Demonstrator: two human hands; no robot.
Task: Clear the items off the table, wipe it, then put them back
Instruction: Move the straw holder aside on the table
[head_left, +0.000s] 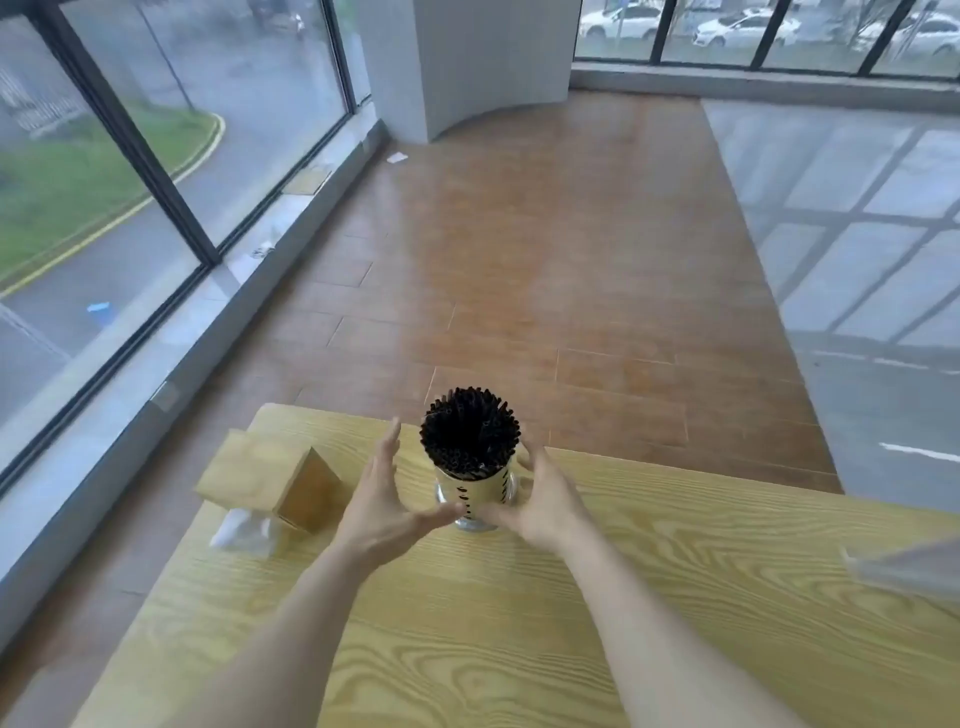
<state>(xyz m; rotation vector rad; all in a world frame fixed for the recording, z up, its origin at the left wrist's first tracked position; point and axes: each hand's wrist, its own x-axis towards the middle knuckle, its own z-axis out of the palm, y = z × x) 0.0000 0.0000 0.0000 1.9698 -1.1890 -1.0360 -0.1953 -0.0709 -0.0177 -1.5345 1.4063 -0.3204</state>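
Pale wood grain, that's the table (519, 623) under my arms, light yellow top with strong dark figure. Straw holder (475, 499) stands upright near the far edge, roughly centre of what I see. It's a shiny metal or glass cylinder packed with black straws (469, 431), tips fanned out into a round dark tuft on top. My left hand (382, 512) is on the left side of it, palm facing in, fingers spread and pointing away from me, thumb reaching across toward the base. Thumb tip looks at or right next to the base, can't tell if it touches. My right hand (540, 506) is on the right side, fingers curled round the back of the cylinder, thumb low at the front. Right hand looks in contact with the wall; left hand stays apart from it along the fingers. So both hands are cupped round the holder, neither fully closed on it. Holder's base sits on the table. To the left, at the table's far left corner, a wooden tissue box (270, 483) sits tilted, with white tissue (244, 530) sticking out beneath its near side. At the right edge, a clear plastic thing (904, 566) pokes into view, blurred, can't identify it. Beyond the table: brown wood floor (545, 260), windows (130, 182) on the left.
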